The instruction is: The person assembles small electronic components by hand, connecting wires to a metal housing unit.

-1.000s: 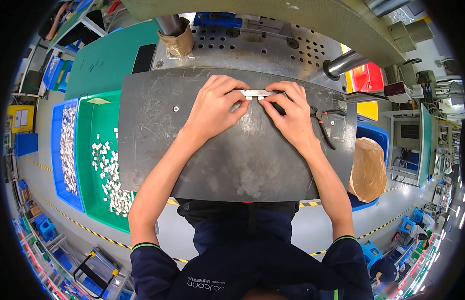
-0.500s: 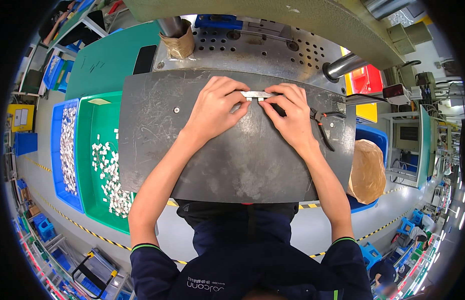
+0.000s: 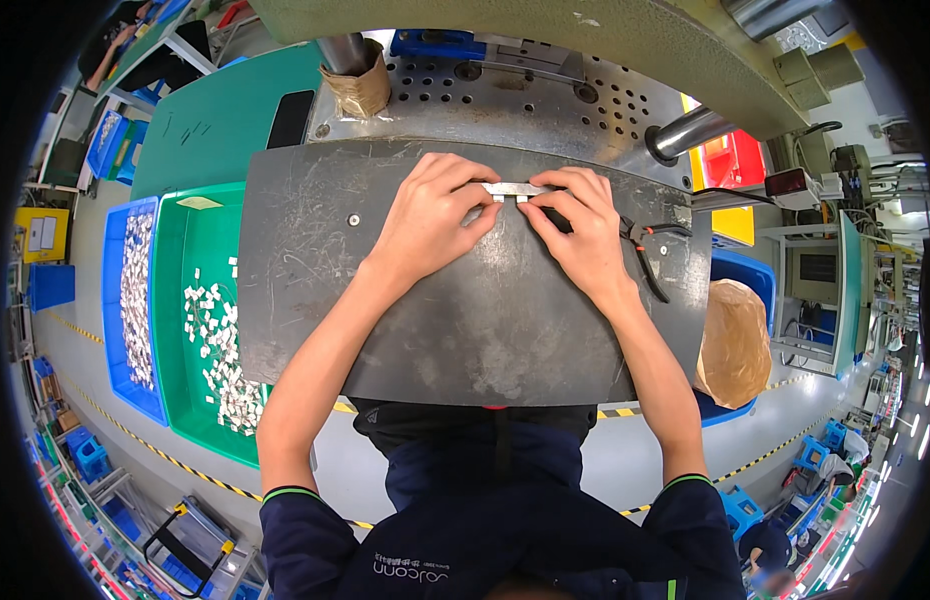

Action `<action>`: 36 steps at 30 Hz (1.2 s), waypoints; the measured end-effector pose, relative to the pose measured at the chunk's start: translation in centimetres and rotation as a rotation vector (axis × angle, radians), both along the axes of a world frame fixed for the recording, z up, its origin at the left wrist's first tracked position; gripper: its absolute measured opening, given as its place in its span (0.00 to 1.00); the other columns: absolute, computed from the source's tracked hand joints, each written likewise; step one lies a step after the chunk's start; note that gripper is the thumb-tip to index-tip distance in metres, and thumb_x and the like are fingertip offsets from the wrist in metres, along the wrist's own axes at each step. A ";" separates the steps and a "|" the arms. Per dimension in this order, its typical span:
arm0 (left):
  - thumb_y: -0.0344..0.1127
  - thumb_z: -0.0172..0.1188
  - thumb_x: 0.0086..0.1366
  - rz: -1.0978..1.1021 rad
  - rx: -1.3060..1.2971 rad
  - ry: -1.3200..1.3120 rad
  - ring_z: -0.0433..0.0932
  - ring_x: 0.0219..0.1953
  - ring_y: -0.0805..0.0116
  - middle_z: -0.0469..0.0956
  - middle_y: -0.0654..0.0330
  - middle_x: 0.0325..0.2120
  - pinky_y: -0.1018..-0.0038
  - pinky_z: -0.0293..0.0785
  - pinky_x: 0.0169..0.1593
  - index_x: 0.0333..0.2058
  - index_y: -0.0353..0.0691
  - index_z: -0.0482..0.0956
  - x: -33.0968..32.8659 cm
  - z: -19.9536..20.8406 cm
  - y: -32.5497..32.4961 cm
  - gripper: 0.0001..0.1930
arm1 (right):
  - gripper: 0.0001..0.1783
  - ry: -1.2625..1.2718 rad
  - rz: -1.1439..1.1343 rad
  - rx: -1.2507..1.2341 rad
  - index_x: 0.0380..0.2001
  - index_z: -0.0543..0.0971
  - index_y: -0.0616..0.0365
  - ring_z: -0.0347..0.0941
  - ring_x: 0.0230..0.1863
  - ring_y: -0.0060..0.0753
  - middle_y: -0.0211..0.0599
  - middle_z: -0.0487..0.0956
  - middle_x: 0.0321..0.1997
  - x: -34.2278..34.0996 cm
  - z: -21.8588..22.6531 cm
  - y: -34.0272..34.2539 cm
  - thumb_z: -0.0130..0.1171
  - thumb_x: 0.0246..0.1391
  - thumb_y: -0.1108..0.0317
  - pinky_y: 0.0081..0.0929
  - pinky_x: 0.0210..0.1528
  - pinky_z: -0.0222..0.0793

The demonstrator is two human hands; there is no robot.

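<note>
My left hand [image 3: 430, 218] pinches the left end of a short silvery metal strip [image 3: 513, 188] between thumb and fingers. At its right end, my right hand [image 3: 585, 228] grips the same strip, thumb below and fingers above. Two small whitish pieces [image 3: 522, 199] show just under the strip, beside my thumb tips; whether they are joined to it I cannot tell. Both hands are over the far half of a scratched dark metal plate [image 3: 465, 340]. Pliers with black and red handles [image 3: 645, 262] lie on the plate, right of my right hand.
On the left stand a green bin [image 3: 175, 330] and a blue bin [image 3: 113, 300], both with many small white parts. A phone-like black slab [image 3: 291, 118] lies on a green surface. Press columns [image 3: 685, 135] and a perforated steel bed rise beyond the plate. Brown paper [image 3: 735, 340] fills a blue bin at right.
</note>
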State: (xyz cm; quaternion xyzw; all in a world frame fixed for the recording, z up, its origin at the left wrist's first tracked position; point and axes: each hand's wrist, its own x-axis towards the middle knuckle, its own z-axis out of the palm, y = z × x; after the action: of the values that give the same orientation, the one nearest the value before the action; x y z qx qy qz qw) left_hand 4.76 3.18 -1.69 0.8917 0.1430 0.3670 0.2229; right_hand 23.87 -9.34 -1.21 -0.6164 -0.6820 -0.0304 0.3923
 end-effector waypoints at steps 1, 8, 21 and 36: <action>0.26 0.75 0.53 0.000 -0.002 -0.002 0.83 0.43 0.60 0.86 0.62 0.40 0.64 0.76 0.51 0.28 0.37 0.84 0.1 0.0 0.0 0.06 | 0.08 -0.001 -0.001 0.000 0.33 0.84 0.58 0.78 0.51 0.37 0.30 0.84 0.45 0.1 0.1 0.0 0.75 0.51 0.72 0.37 0.54 0.68; 0.26 0.75 0.53 0.001 0.013 -0.009 0.83 0.43 0.60 0.86 0.62 0.40 0.64 0.76 0.50 0.28 0.37 0.85 0.3 -0.1 0.1 0.06 | 0.09 0.025 -0.009 -0.008 0.33 0.84 0.58 0.78 0.51 0.38 0.30 0.84 0.46 0.1 0.0 0.1 0.75 0.50 0.72 0.37 0.54 0.68; 0.28 0.73 0.56 0.036 -0.122 0.002 0.82 0.46 0.54 0.86 0.59 0.41 0.61 0.74 0.54 0.40 0.39 0.82 0.3 -0.5 0.3 0.14 | 0.27 0.096 -0.191 0.064 0.59 0.78 0.57 0.70 0.66 0.54 0.47 0.78 0.62 3.1 2.3 6.0 0.71 0.58 0.61 0.48 0.70 0.61; 0.28 0.71 0.59 0.137 -0.170 -0.063 0.77 0.53 0.52 0.79 0.55 0.49 0.60 0.73 0.58 0.46 0.39 0.82 -1.3 2.2 -0.5 0.15 | 0.28 0.144 -0.079 -0.008 0.49 0.87 0.55 0.82 0.48 0.42 0.43 0.88 0.46 10.0 9.4 17.5 0.72 0.53 0.46 0.41 0.49 0.76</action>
State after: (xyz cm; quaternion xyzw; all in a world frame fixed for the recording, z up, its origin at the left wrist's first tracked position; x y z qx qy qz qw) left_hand 3.46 2.66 0.53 0.8458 0.2273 0.3957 0.2763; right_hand 33.84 8.13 8.18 -0.6450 -0.6274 0.0013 0.4364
